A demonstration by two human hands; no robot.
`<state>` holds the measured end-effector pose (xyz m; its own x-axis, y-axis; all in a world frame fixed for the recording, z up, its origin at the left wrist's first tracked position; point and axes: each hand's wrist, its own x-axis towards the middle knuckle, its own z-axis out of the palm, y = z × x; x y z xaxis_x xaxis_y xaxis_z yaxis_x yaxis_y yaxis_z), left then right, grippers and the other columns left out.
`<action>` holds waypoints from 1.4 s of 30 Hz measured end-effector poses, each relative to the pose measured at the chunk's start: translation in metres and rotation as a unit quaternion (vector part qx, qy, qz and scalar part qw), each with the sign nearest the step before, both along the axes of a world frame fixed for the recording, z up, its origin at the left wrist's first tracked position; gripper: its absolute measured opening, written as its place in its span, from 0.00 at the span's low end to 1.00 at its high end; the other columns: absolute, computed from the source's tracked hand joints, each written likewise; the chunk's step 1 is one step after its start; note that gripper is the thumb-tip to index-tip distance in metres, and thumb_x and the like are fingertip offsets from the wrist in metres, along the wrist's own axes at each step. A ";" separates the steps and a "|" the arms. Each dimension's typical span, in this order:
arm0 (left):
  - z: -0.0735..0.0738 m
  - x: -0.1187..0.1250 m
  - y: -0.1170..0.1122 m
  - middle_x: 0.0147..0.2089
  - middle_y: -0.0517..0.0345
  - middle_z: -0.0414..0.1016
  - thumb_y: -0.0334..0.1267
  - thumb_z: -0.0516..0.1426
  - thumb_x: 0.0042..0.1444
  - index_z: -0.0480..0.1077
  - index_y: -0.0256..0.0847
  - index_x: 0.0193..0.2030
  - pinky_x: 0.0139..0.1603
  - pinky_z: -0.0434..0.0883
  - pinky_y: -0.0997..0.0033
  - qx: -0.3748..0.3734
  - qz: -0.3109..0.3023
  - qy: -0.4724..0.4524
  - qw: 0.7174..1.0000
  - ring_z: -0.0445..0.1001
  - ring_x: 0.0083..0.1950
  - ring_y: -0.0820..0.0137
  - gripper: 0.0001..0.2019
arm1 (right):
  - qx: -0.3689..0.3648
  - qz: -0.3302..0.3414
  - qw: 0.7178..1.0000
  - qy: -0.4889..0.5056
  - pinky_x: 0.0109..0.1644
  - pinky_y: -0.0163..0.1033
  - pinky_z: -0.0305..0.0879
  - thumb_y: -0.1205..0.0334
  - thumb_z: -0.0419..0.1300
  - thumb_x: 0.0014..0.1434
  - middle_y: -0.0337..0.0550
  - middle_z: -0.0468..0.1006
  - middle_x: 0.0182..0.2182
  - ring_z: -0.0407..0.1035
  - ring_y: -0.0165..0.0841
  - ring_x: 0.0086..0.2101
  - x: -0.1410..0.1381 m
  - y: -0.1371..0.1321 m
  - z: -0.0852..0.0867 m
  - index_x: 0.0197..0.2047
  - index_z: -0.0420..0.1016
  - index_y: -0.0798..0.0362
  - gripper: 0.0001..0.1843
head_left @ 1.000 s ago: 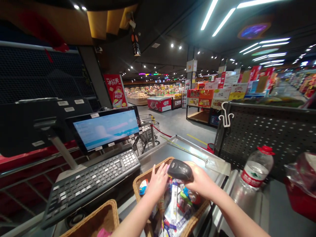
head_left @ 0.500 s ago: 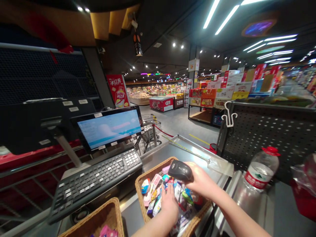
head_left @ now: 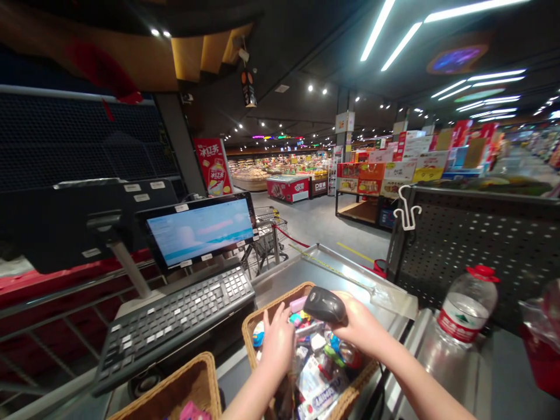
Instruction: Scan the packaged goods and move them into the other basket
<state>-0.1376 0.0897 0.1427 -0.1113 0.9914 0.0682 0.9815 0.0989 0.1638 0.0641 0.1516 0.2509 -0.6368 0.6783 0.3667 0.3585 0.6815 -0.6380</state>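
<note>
My right hand (head_left: 361,328) grips a dark handheld barcode scanner (head_left: 324,305) just above a wicker basket (head_left: 251,326) full of several small colourful snack packets (head_left: 317,373). My left hand (head_left: 277,344) reaches down into that basket among the packets, fingers curled over them; what it holds, if anything, is hidden. The basket sits on a metal checkout counter (head_left: 301,270).
A grey keyboard (head_left: 175,322) and a lit till screen (head_left: 201,230) stand at the left. A second wicker basket (head_left: 175,394) is at the bottom left. A red-capped water bottle (head_left: 466,309) stands at the right beside a black perforated panel (head_left: 481,239). Shop aisles lie beyond.
My left hand has moved up and to the left within the basket, from its near middle toward its left side. The right hand with the scanner has stayed almost still.
</note>
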 end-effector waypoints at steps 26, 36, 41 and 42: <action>0.131 -0.143 -0.132 0.64 0.55 0.67 0.40 0.45 0.64 0.72 0.42 0.27 0.63 0.42 0.25 0.160 0.111 0.022 0.981 0.50 0.71 0.53 0.19 | 0.075 0.116 0.990 0.015 0.59 0.50 0.61 0.73 0.57 0.43 0.48 0.77 0.47 0.67 0.46 0.52 -0.065 -0.061 0.037 0.48 0.74 0.52 0.27; 0.132 -0.173 -0.193 0.65 0.56 0.66 0.39 0.46 0.64 0.72 0.43 0.27 0.63 0.43 0.25 0.159 0.173 0.034 0.971 0.51 0.71 0.53 0.19 | 0.067 0.177 0.982 0.008 0.57 0.48 0.62 0.74 0.56 0.44 0.45 0.77 0.42 0.68 0.42 0.49 -0.100 -0.101 0.044 0.37 0.76 0.50 0.17; 0.128 -0.181 -0.218 0.64 0.56 0.67 0.39 0.46 0.63 0.73 0.43 0.27 0.63 0.44 0.26 0.165 0.193 0.030 0.967 0.52 0.71 0.54 0.19 | 0.068 0.202 0.977 0.003 0.54 0.46 0.64 0.74 0.56 0.43 0.44 0.77 0.39 0.68 0.42 0.47 -0.116 -0.116 0.041 0.33 0.76 0.51 0.14; 0.127 -0.183 -0.223 0.64 0.56 0.67 0.39 0.46 0.64 0.73 0.43 0.27 0.63 0.44 0.26 0.166 0.196 0.028 0.966 0.52 0.71 0.54 0.19 | 0.068 0.208 0.976 0.004 0.53 0.45 0.64 0.74 0.56 0.43 0.44 0.77 0.40 0.68 0.42 0.47 -0.118 -0.118 0.040 0.33 0.76 0.51 0.14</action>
<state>-0.3209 -0.1332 0.2699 -0.4612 0.7963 0.3913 0.8873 0.4169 0.1975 -0.0538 0.0333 0.2911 -0.8438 0.3054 0.4412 0.0278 0.8460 -0.5325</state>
